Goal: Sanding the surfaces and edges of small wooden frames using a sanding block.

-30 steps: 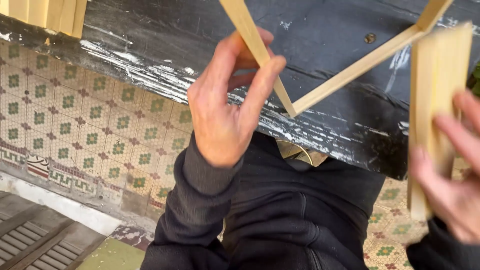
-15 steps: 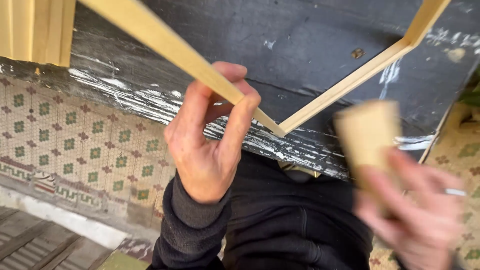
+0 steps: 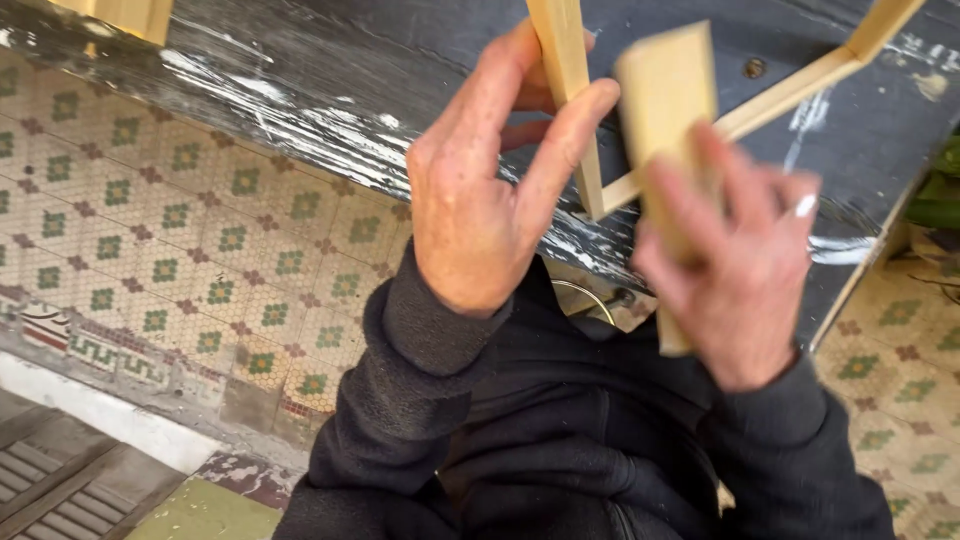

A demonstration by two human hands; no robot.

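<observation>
My left hand [image 3: 490, 190] grips one slat of a pale wooden frame [image 3: 570, 90], thumb and fingers pinched around the slat near the frame's lower corner. A second slat of the frame [image 3: 800, 85] runs up to the right from that corner. My right hand [image 3: 735, 270] holds a flat, light-coloured wooden block [image 3: 665, 110] upright, close against the frame's corner. The right hand and block are blurred. Both arms are in dark sleeves.
A dark, paint-scuffed board [image 3: 330, 70] lies under the frame. Patterned green-and-cream floor tiles [image 3: 170, 240] spread on the left and lower right. More pale wood [image 3: 130, 15] shows at the top left. A green plant [image 3: 940, 190] is at the right edge.
My right hand has carried the block from the right edge leftward and up to the frame's corner. The left hand has turned the held slat more upright.
</observation>
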